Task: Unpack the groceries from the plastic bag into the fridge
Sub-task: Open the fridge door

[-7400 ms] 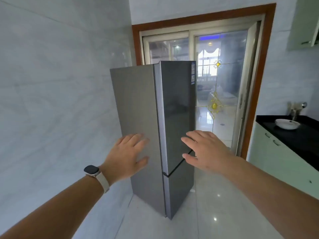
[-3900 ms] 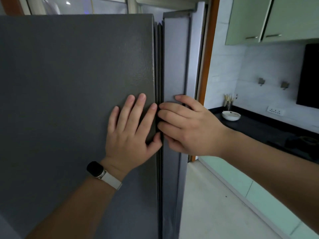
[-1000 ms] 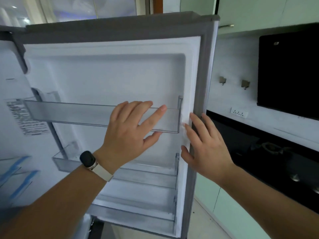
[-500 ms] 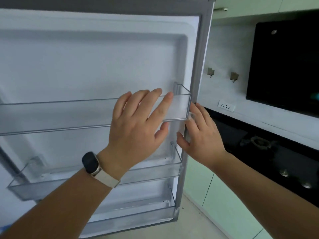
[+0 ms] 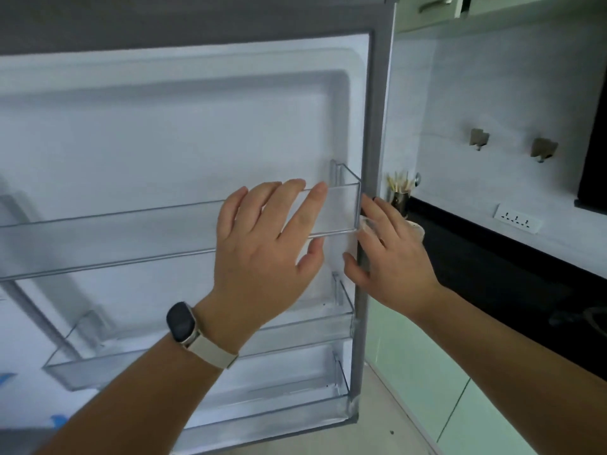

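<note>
Three clear door bins [image 5: 108, 239]. Left hand [image 5: 262, 254] lies flat on the top one. Beside it, right hand [image 5: 395, 267] touches the fridge door [image 5: 374, 110] edge, fingers straight.

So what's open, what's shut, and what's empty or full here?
Fridge door, open wide.
Top door shelf, empty.
Middle door shelf, empty.
Bottom door shelf, empty.
Left hand, flat on the top shelf's front.
Right hand, fingers straight on the door's edge.
Watch, screen dark.
Wall hooks, bare.
Wall socket, nothing plugged in.
</note>
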Motion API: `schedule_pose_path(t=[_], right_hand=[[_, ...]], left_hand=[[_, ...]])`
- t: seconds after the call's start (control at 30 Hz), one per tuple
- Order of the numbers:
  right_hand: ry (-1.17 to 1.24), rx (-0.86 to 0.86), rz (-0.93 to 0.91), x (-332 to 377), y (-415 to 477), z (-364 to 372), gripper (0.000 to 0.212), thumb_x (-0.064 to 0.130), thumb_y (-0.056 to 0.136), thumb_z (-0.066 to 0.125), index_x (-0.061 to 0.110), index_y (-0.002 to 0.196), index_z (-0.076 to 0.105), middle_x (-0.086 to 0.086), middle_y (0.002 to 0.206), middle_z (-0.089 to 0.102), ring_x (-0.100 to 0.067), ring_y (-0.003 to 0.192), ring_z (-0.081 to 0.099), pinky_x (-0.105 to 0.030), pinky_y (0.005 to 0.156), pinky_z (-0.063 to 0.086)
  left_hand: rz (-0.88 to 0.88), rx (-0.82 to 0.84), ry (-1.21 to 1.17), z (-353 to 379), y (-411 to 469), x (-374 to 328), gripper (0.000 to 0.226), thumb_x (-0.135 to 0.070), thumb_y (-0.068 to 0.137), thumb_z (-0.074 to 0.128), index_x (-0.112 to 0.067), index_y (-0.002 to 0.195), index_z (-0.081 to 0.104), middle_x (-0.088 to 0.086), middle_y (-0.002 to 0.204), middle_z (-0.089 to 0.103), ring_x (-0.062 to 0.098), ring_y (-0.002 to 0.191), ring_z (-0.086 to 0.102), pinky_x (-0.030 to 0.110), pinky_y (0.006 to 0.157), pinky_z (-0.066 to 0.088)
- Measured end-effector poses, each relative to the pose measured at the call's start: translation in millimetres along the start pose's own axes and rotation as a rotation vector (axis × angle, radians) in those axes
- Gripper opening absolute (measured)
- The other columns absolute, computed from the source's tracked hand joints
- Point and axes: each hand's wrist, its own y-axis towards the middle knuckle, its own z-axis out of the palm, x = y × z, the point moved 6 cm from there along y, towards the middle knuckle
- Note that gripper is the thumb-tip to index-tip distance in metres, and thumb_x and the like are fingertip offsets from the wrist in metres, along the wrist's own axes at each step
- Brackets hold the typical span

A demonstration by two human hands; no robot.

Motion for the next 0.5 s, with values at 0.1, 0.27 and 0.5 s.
schedule_pose_path(t=[0.1,0.27,0.5], right_hand=[[0.059,-0.037,-0.030,-12.3,7.0,12.4,0.047,0.029,0.086,0.061,0.008,0.128,0.054,-0.018,0.146,0.047,-0.038,0.134,0.043,-0.051,0.102,0.044],[0.120,-0.083,-0.089,-26.3,21.0,27.5,0.048,0.029,0.086,0.062,0.012,0.127,0.043,-0.019,0.142,0.050,-0.040,0.130,0.046,-0.052,0.099,0.047],[0.153,-0.016,-0.108,-40.0,29.5,46.5,0.052,0.032,0.087,0.063,0.013,0.131,0.043,-0.016,0.144,0.050,-0.037,0.131,0.047,-0.051,0.100,0.047]], left_hand=[[-0.019,0.012,0.034,13.8,2.6,0.0,0.045,-0.027,0.085,0.067,-0.013,0.128,0.068,0.010,0.122,0.069,0.033,0.107,0.064,0.050,0.101,0.040],[-0.007,0.048,0.087,31.1,9.8,0.5,0.046,-0.028,0.086,0.067,-0.012,0.129,0.067,0.011,0.124,0.068,0.035,0.108,0.064,0.050,0.101,0.040],[-0.011,0.076,0.140,51.1,12.9,3.4,0.048,-0.028,0.086,0.067,-0.010,0.130,0.065,0.014,0.124,0.067,0.036,0.109,0.062,0.050,0.102,0.038]])
